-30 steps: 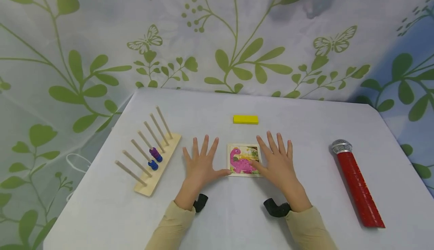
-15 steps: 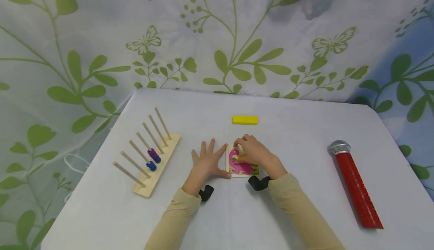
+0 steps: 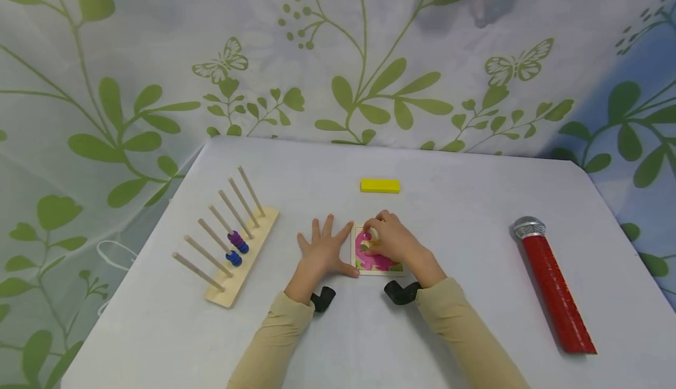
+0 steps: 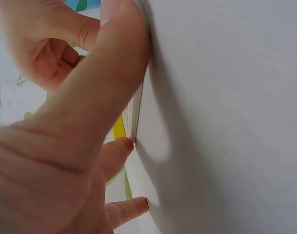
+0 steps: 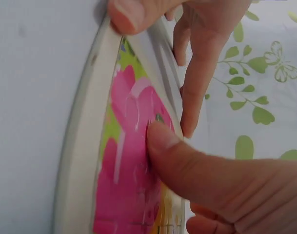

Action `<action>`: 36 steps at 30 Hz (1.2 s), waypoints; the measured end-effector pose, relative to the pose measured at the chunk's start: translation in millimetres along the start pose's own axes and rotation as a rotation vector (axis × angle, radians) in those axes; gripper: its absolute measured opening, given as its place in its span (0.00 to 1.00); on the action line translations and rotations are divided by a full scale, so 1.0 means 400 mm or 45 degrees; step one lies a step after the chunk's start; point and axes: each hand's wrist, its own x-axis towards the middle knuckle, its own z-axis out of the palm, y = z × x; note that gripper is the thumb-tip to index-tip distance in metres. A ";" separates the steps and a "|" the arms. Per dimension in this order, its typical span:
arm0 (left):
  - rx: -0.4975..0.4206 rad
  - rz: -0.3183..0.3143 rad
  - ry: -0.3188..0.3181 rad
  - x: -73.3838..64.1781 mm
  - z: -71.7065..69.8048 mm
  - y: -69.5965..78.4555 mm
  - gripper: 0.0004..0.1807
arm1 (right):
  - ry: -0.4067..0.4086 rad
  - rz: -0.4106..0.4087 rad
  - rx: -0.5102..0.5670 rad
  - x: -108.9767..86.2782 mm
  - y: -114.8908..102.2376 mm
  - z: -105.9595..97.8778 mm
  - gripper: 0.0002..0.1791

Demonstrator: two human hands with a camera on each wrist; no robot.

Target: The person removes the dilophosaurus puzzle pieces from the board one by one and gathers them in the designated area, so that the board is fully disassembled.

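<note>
A small square jigsaw puzzle (image 3: 379,264) with a pink dinosaur lies in its pale wooden frame on the white tabletop. My left hand (image 3: 323,255) spreads its fingers beside it; thumb and forefinger touch the left corners of the frame (image 4: 135,114). From the right, my right hand (image 3: 397,241) reaches over the picture with curled fingers. Its thumb (image 5: 170,146) presses on the dinosaur, and its forefinger meets the picture near the frame's top edge. Thumb and forefinger pinch at a puzzle piece, mostly hidden beneath the hand.
Left of the hands stands a wooden peg rack (image 3: 224,298) with purple and blue beads on its upright pegs. A yellow block (image 3: 380,186) lies beyond the puzzle. A red toy microphone (image 3: 554,289) rests at the right. Behind the table hangs a leaf-patterned cloth (image 3: 296,60).
My right hand has moved left from the puzzle's right side onto the picture, its spread fingers now curled. My left hand has shifted slightly right, its forefinger now at the frame's upper-left corner.
</note>
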 end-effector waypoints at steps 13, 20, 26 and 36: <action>-0.039 0.013 -0.046 0.002 -0.010 0.003 0.53 | -0.086 0.122 0.339 0.006 0.017 0.009 0.23; -0.027 -0.013 -0.009 0.002 -0.012 0.012 0.43 | -0.009 0.068 0.331 -0.004 0.005 0.009 0.24; -0.014 -0.038 0.000 0.006 -0.008 0.017 0.42 | 0.023 0.118 0.341 -0.005 0.012 0.009 0.25; -0.034 -0.023 0.008 0.001 -0.007 0.014 0.42 | 0.120 -0.004 0.445 -0.015 0.035 0.014 0.16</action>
